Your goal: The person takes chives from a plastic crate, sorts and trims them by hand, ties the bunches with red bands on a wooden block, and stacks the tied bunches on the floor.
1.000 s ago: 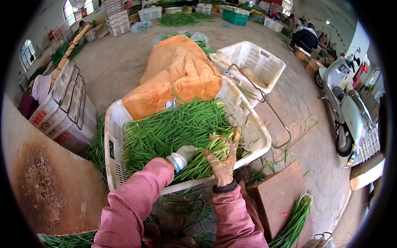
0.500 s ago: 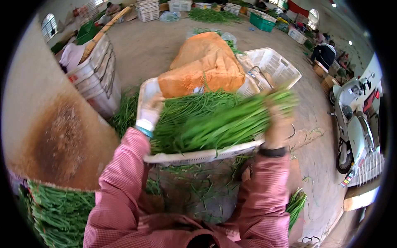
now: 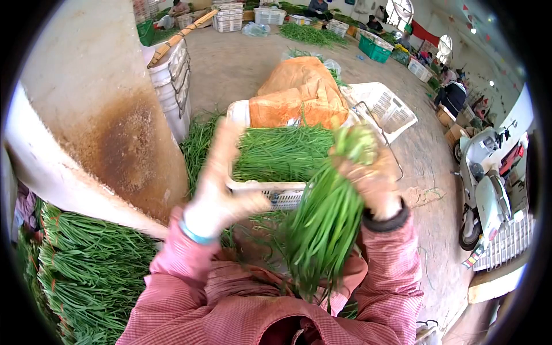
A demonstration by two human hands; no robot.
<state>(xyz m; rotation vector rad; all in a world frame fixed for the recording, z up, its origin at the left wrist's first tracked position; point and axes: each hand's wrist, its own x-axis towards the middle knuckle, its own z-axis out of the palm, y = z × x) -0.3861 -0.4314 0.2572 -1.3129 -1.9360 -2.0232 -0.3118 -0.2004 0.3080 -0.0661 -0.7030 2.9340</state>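
Observation:
My right hand is wrapped round the stem end of a bunch of green stalks, whose long leaves hang down in front of my lap. Left of it, my left hand is raised, blurred, with thumb and fingers spread and nothing in it. Beyond both hands, more green stalks lie in a white plastic basket. An orange cloth covers the basket's far side.
At the lower left lie stacked green bundles beside a stained slab. White crates stand behind it. Another white basket is at the back right. A scooter stands far right; people sit in the background.
The bunch has come up out of the basket and swung towards me, now hanging from my right hand. My left hand has opened away from the basket. The view has shifted left.

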